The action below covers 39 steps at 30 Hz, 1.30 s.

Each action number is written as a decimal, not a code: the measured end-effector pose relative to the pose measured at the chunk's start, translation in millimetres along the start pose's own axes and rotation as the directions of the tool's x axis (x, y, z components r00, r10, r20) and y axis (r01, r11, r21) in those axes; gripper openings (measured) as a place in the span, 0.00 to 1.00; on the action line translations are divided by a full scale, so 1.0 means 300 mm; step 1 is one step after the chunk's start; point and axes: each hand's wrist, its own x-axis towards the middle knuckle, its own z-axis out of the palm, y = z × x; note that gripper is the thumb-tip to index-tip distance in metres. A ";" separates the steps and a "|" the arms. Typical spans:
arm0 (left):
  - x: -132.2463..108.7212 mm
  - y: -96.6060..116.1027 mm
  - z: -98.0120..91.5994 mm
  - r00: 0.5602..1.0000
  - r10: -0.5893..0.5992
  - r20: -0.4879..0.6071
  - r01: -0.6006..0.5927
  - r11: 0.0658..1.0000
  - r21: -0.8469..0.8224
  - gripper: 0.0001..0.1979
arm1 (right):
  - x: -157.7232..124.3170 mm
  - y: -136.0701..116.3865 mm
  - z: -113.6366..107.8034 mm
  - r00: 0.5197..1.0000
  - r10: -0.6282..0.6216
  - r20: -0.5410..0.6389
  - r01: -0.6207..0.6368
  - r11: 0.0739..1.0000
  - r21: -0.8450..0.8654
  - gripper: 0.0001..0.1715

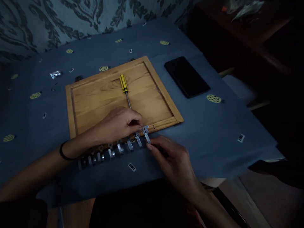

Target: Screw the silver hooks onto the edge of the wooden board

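Observation:
A framed wooden board [95, 101] lies on the table, with several shiny metal hooks [129, 145] in a row along its near edge. The rightmost metal hook [147, 136] is at the board's near right part; the thumb and forefinger of my right hand [174, 156] pinch its lower, curved end. My left hand [118, 123] reaches across the board, its fingers closed by that hook's top plate. Whatever they pinch is too small or hidden to make out. A yellow and black screwdriver [123, 84] rests on the board, its tip hidden behind my left hand.
A black phone [187, 77] lies right of the board. Left of the board are a loose metal piece [55, 74] and tiny dark bits, perhaps screws [52, 90]. The blue patterned tablecloth [228, 120] covers the table up to its right edge. Patterned wallpaper [71, 19] stands behind.

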 end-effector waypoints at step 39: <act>-0.006 0.022 0.003 0.999 -0.048 -0.005 0.048 0.997 -0.060 0.08 | -0.021 -0.002 0.026 0.984 -0.118 -0.133 0.088 0.973 -0.214 0.08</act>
